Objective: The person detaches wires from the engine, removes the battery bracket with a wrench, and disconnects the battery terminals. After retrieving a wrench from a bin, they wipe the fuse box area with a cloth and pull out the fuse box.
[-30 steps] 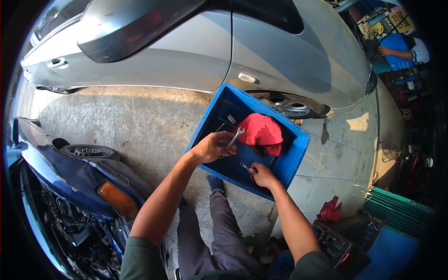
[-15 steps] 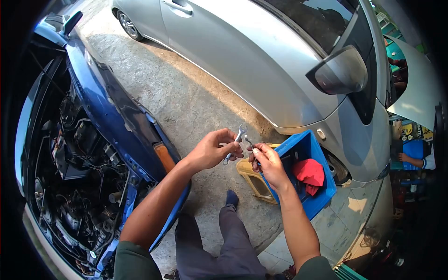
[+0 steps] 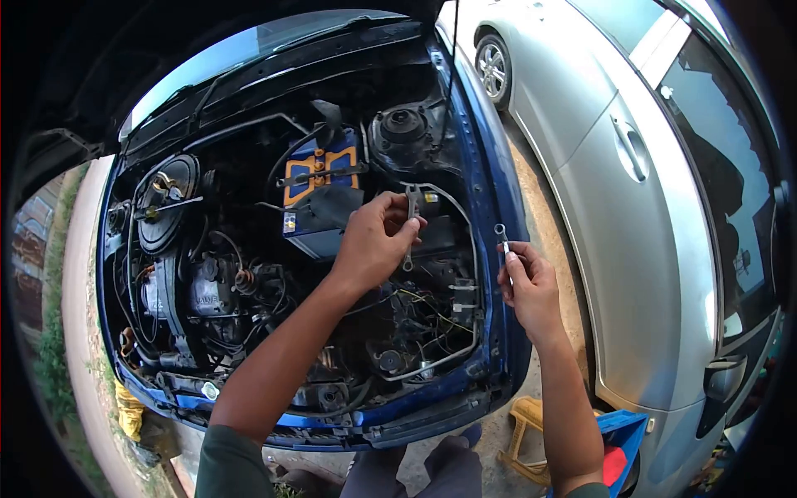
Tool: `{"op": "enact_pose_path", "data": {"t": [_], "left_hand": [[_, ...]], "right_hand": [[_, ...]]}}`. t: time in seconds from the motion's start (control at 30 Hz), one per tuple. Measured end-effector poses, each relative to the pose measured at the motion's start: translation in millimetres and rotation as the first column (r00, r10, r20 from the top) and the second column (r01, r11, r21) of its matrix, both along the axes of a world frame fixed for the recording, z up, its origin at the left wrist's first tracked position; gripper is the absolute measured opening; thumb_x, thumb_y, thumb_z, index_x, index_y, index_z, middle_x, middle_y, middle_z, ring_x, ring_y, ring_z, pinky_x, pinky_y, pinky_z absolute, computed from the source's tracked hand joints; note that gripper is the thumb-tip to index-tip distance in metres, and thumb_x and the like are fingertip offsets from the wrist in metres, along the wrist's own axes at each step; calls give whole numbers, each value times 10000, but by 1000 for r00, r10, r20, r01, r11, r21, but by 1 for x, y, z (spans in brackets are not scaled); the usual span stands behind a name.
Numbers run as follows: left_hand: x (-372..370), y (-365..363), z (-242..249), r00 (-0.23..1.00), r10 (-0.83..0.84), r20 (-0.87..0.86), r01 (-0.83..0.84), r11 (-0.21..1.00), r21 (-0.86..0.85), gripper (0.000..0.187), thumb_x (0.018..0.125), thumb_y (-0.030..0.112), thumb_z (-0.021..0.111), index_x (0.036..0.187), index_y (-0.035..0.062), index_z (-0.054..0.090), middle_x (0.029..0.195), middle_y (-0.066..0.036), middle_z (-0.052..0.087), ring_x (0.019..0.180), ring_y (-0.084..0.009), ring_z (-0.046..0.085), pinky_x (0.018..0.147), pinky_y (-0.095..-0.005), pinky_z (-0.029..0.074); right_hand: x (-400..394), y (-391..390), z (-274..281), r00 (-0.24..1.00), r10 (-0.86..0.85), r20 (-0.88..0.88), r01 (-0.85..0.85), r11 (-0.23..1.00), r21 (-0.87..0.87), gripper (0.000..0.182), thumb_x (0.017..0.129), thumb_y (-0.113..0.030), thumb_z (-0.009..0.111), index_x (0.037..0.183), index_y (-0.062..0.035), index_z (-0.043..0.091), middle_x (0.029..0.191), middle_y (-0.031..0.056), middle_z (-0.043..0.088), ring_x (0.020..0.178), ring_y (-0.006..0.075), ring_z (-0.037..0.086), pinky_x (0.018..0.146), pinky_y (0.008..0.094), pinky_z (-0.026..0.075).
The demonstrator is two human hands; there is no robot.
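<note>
In the head view, my left hand (image 3: pixel 375 241) is closed on a combination wrench (image 3: pixel 410 236), its open jaw up and its ring end below my fingers. It is held over the engine bay, in front of the car battery (image 3: pixel 320 199) with its orange-and-blue top. My right hand (image 3: pixel 529 282) pinches a second wrench (image 3: pixel 503 239), with a ring end pointing up. That hand is above the right fender of the blue car (image 3: pixel 491 178). Neither wrench is seen touching the engine parts.
The engine (image 3: pixel 207 290) with hoses and loose wires fills the bay under the raised hood. A silver car (image 3: pixel 639 274) stands close on the right. At lower right are a yellow stool-like object (image 3: pixel 519 436) and a blue crate (image 3: pixel 624 427) holding a red cloth (image 3: pixel 613 465).
My view has turned left from the silver car and crate to the open engine bay. Both hands still hold their wrenches and are now farther apart.
</note>
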State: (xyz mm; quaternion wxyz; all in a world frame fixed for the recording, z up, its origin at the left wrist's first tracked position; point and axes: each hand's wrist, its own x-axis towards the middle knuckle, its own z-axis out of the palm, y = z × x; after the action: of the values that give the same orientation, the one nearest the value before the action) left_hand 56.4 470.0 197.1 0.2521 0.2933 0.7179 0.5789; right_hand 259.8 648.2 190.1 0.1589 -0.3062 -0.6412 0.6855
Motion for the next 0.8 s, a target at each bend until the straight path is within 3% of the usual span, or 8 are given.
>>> {"op": "enact_pose_path", "data": {"t": [0.13, 0.2, 0.27, 0.43, 0.6, 0.67, 0.7, 0.8], "left_hand": [[-78, -50, -23, 974, 169, -150, -179, 982, -56, 289, 1022, 59, 675, 1284, -61, 642, 1057, -116, 797, 893, -147, 762, 806, -295, 599], [-106, -62, -31, 941, 232, -248, -260, 962, -88, 296, 1018, 57, 679, 1283, -72, 652, 1034, -117, 804, 878, -142, 762, 797, -291, 598], [-129, -67, -38, 885, 289, -365, -352, 929, -117, 277, 1005, 52, 690, 1250, -77, 682, 986, -121, 811, 852, -141, 764, 788, -283, 591], [-154, -62, -42, 851, 359, -383, -426, 898, -107, 275, 961, 87, 760, 1186, -71, 739, 966, -124, 808, 855, -158, 763, 785, -288, 583], [-164, -45, -50, 849, 414, -327, -470, 876, -110, 302, 944, 95, 774, 1197, -66, 739, 977, -112, 795, 853, -147, 757, 794, -288, 581], [-168, -36, -53, 831, 447, -330, -502, 860, -98, 309, 938, 100, 782, 1195, -65, 739, 979, -108, 791, 847, -143, 754, 789, -289, 582], [-170, -31, -52, 824, 449, -347, -509, 855, -102, 316, 932, 105, 782, 1195, -65, 739, 973, -106, 789, 828, -138, 749, 780, -285, 582], [-181, -24, -50, 816, 440, -375, -520, 842, -142, 325, 926, 116, 776, 1195, -64, 740, 953, -102, 785, 788, -129, 739, 763, -279, 581]], "right_hand": [[-91, -19, 0, 985, 146, 87, -160, 971, 178, 257, 1070, -77, 587, 1297, 32, 641, 809, 47, 663, 642, 66, 557, 576, 255, 448], [-132, -21, -10, 973, 213, 85, -229, 880, 416, 303, 1043, -53, 598, 1326, 51, 620, 817, 96, 693, 661, 96, 612, 608, 279, 493], [-169, -21, -6, 963, 251, 97, -269, 874, 404, 288, 1033, -40, 597, 1305, 50, 623, 818, 110, 701, 663, 113, 632, 623, 291, 507], [-246, -13, 5, 911, 381, 154, -410, 808, 422, 155, 1026, -21, 567, 1146, 20, 657, 816, 109, 714, 671, 132, 664, 658, 310, 536], [-300, 18, -18, 834, 538, 123, -538, 743, 398, 207, 1036, -26, 528, 1144, 38, 693, 899, 113, 745, 784, 122, 700, 717, 317, 558], [-314, 22, -14, 850, 523, -65, -519, 852, 71, 257, 1031, -6, 513, 1193, 67, 698, 1006, 98, 760, 882, 131, 709, 799, 291, 563], [-318, 27, -8, 847, 528, -56, -528, 849, 12, 271, 1026, -15, 535, 1218, 83, 698, 1074, 98, 760, 969, 136, 706, 878, 285, 563], [-335, 34, -21, 804, 566, -182, -552, 824, 125, 259, 1033, -80, 605, 1217, 77, 698, 1060, 93, 759, 976, 131, 706, 873, 278, 560]]}}
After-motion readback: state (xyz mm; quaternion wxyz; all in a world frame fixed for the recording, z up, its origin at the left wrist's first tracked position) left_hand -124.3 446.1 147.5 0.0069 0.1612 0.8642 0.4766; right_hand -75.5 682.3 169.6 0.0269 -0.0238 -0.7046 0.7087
